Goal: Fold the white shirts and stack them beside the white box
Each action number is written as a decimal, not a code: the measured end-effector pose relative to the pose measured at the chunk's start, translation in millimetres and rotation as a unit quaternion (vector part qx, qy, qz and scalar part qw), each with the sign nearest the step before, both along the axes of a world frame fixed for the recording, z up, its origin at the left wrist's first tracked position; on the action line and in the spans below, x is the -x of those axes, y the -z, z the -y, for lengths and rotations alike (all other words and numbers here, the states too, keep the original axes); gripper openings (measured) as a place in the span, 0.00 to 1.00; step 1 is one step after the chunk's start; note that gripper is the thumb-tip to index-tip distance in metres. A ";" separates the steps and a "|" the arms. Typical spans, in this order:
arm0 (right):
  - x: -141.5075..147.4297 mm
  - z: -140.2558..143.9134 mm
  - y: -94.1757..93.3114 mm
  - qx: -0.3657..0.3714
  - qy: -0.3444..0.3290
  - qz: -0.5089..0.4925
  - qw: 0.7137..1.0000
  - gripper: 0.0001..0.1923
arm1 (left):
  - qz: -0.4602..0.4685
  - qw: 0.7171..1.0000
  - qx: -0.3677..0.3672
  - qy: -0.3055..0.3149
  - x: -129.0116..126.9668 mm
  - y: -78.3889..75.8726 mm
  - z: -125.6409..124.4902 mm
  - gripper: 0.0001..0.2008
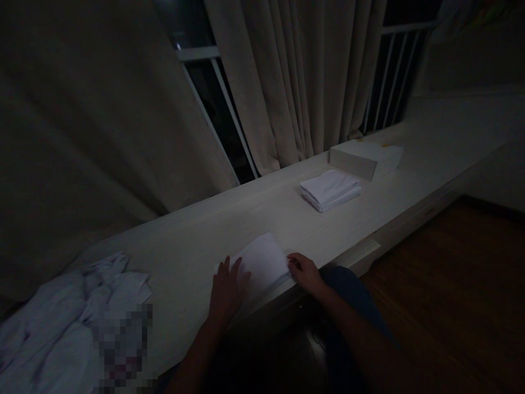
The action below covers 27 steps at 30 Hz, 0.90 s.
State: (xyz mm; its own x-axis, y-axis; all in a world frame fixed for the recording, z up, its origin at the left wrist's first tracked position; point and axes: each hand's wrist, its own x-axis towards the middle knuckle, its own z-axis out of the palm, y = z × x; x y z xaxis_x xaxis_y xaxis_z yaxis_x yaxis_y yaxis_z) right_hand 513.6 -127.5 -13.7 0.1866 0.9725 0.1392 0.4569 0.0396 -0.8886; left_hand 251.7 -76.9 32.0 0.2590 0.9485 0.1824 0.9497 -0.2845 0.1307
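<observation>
Hands at the near desk (pixel 197 230) edge: left hand (pixel 227 290) flat, fingers spread on a folded white cloth (pixel 264 264), right hand (pixel 304 271) pinching its right edge | step: likely smoothing the fold | next: needs a two-handed lift | folded stack (pixel 330 189) far right, loose heap (pixel 69 317) near left.

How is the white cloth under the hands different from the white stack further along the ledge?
The folded cloth is a single thin piece; the folded stack is thicker, with several layers. The left hand lies flat on the cloth and the right hand grips its edge; nothing touches the stack. The cloth lies at the near edge of the ledge; the stack lies beside a box. Both are white and folded.
</observation>
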 end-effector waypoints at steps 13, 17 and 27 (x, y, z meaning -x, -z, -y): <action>17.8 5.6 -10.5 0.084 0.023 0.232 0.969 0.23 | -0.057 0.997 0.027 -0.050 4.5 39.0 14.8 0.34; 9.9 5.6 -5.8 0.065 0.025 0.151 0.986 0.24 | -0.049 0.996 0.026 -0.066 0.0 35.5 19.6 0.35; 48.0 -40.6 -30.6 -0.093 -0.099 0.318 0.938 0.32 | -0.028 0.995 0.041 -0.081 1.6 32.0 22.4 0.36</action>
